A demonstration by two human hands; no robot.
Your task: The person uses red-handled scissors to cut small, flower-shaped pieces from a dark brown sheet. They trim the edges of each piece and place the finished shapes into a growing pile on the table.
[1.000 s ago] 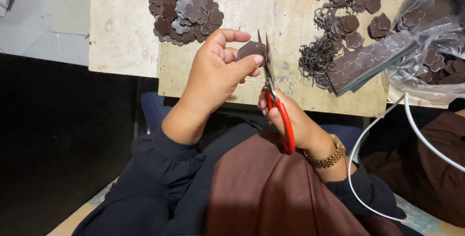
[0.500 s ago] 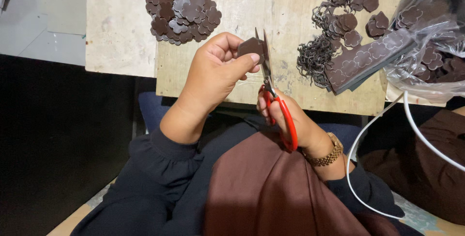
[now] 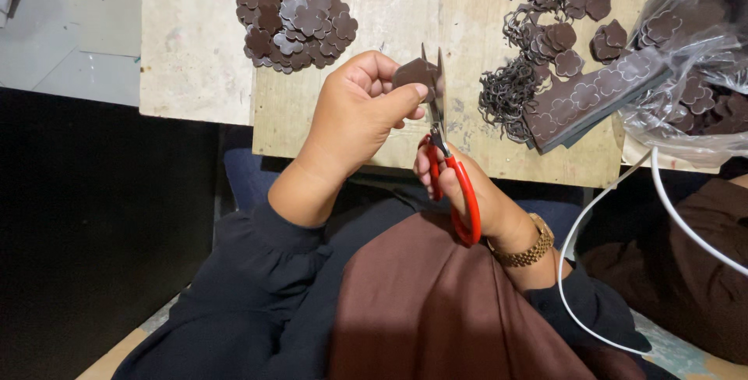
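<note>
Two hands work near the middle of the picture. The left hand (image 3: 354,119) pinches one small brown piece (image 3: 411,74) between its thumb and fingers, shut tight on it. The right hand (image 3: 467,193) is closed around the red handles of one pair of scissors (image 3: 448,169). The two blades point up and stand a little apart, right beside the brown piece.

Under them is one wooden board (image 3: 436,6). In the upper left of the frame lies one pile of cut brown flower shapes (image 3: 292,14), too many to count. In the upper right there are a few more flower shapes (image 3: 573,33), about ten, next to one tangle of thin brown scraps (image 3: 506,95). Beside the scraps lies one brown strip (image 3: 596,95) with flower outlines pressed in it. At the right edge sits one clear plastic bag (image 3: 689,53) with brown shapes inside. One gold watch (image 3: 530,247) is on the right wrist. One white cord (image 3: 608,216) loops at the lower right.
</note>
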